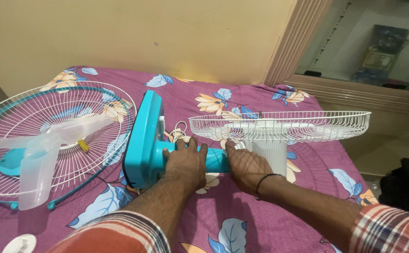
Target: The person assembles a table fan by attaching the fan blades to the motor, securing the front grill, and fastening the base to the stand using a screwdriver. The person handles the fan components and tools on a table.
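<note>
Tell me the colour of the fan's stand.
Bright turquoise: the stand and its square base, seen in the head view, gripped by the left hand.

Glossy plastic fan pole (214,160), wire guard (279,125)

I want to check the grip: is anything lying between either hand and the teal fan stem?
Nothing visible does. The left hand lies wrapped over the teal fan stem, and the right hand touches its end by the white rear grille. The white cord lies behind the stem, clear of both hands.
</note>
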